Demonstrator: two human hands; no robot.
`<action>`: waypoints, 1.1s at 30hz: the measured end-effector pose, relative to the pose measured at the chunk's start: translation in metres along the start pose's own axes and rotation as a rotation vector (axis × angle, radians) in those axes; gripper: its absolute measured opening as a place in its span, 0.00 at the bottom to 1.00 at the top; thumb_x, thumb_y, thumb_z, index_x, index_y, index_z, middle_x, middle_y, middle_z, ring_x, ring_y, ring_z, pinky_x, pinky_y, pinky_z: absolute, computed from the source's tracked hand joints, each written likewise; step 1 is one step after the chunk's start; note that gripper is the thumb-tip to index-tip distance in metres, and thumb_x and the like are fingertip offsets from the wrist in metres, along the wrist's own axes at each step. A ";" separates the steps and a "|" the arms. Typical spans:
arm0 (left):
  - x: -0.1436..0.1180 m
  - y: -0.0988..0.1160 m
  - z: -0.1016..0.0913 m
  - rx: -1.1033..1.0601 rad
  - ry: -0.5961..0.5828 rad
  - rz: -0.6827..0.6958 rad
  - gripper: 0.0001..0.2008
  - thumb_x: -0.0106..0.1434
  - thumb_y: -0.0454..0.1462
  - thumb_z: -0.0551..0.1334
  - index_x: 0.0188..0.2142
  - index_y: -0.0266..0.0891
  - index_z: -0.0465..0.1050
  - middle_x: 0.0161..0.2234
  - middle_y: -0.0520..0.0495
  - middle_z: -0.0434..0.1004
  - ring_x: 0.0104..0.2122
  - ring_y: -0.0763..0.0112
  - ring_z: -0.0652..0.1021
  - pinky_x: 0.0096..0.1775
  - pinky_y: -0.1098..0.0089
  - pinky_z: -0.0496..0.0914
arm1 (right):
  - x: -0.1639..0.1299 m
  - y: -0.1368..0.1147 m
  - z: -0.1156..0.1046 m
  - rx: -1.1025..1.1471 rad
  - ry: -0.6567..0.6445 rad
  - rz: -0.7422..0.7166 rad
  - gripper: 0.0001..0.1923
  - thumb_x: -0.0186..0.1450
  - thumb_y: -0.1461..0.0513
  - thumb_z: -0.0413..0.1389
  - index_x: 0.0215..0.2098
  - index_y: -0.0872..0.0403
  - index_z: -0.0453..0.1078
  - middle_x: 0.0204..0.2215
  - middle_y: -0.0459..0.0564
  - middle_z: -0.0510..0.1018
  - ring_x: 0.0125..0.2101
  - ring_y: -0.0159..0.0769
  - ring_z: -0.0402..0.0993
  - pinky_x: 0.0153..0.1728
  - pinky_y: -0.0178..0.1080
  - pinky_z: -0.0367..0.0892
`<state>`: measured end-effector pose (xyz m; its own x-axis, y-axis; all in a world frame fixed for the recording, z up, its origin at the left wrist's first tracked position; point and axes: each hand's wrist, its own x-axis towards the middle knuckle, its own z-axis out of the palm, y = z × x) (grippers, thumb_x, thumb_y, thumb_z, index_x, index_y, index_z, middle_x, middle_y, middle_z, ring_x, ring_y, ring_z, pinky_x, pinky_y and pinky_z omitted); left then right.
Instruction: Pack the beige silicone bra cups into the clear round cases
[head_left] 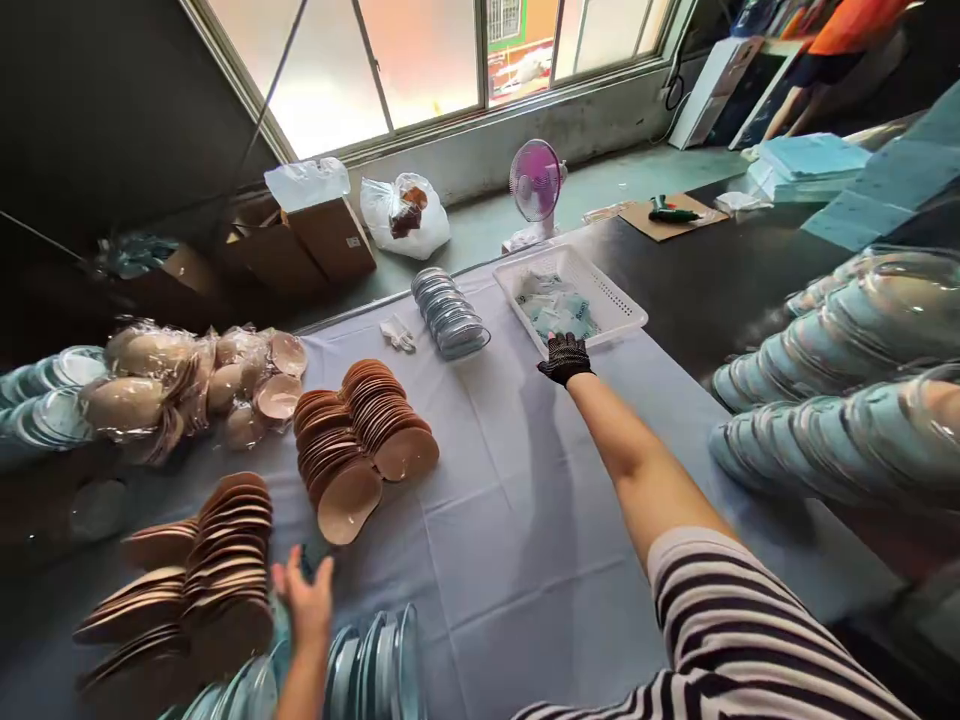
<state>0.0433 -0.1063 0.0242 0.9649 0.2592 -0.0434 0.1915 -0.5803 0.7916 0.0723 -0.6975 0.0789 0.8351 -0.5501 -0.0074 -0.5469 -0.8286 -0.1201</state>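
Several printed sachets point(555, 300) lie in a white basket point(628, 318) by the far edge of the cloth-covered table point(487, 560); their blue-green lettering is too small to read. At the basket's near rim, the right hand point(566, 360), in a black fingerless glove, reaches in with its fingertips hidden, so I cannot tell whether it grips a sachet. The left hand point(306, 598) is blurred, its thumb and fingers apart, between one stack of brown pads point(232, 560) and the near-edge row of clear shells point(379, 665); whether it holds anything is unclear. A second brown stack point(405, 455) lies farther in. Toward the far edge are metallic-looking discs point(446, 310) and a white glove point(397, 333). Beyond that edge, a carton point(330, 240) bears an unreadable label.
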 end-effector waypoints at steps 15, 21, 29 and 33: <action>-0.103 0.005 0.186 0.307 -0.925 0.043 0.11 0.54 0.46 0.60 0.33 0.47 0.75 0.37 0.42 0.77 0.42 0.53 0.77 0.49 0.55 0.70 | 0.080 0.082 0.064 -0.194 -0.194 -0.089 0.64 0.46 0.48 0.69 0.72 0.54 0.42 0.69 0.69 0.47 0.66 0.66 0.43 0.58 0.71 0.42; -0.103 0.005 0.183 0.350 -0.909 0.067 0.11 0.54 0.46 0.62 0.33 0.45 0.75 0.35 0.43 0.75 0.40 0.55 0.75 0.46 0.57 0.69 | 0.099 0.075 0.064 -0.159 -0.236 -0.123 0.56 0.50 0.53 0.67 0.70 0.58 0.47 0.59 0.69 0.68 0.57 0.60 0.63 0.61 0.65 0.42; -0.105 0.012 0.181 0.458 -0.958 0.134 0.10 0.57 0.41 0.60 0.37 0.41 0.75 0.38 0.45 0.74 0.41 0.60 0.74 0.47 0.61 0.68 | 0.070 0.078 0.036 0.044 -0.455 -0.210 0.16 0.61 0.57 0.55 0.46 0.51 0.76 0.47 0.56 0.79 0.45 0.47 0.76 0.46 0.44 0.68; -0.100 0.029 0.182 0.482 -0.956 0.146 0.08 0.58 0.37 0.61 0.37 0.41 0.75 0.38 0.46 0.75 0.42 0.61 0.75 0.48 0.61 0.68 | 0.057 0.106 0.006 0.188 -0.321 -0.097 0.18 0.61 0.59 0.56 0.48 0.52 0.76 0.46 0.56 0.80 0.46 0.47 0.75 0.48 0.44 0.67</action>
<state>-0.0147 -0.2897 -0.0590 0.6850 -0.4263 -0.5908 -0.0879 -0.8534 0.5138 0.0627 -0.8162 0.0601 0.8749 -0.3847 -0.2943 -0.4689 -0.8251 -0.3152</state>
